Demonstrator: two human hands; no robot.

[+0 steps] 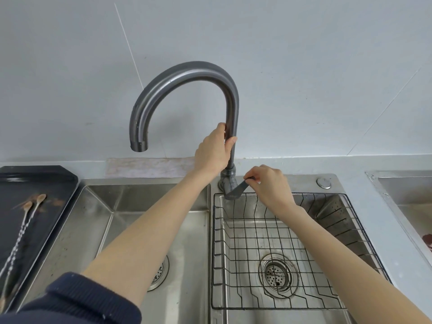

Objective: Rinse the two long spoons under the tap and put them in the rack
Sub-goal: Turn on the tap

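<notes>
Steadying the tap (184, 77) w/ left hand (214, 150) wrapped round its neck, lever (238, 189) is being pinched by right hand (268, 185); spoons (28, 216) are lying unrinsed on dark tray (58, 181), well left of rack (275, 249).

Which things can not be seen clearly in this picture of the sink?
- Two long spoons: head view, their handle ends blur out near the frame's lower left edge.
- Left drain: mostly behind the left forearm.
- Tap lever: its tip is covered by the right hand.
- Red item: cut by the right edge.
</notes>
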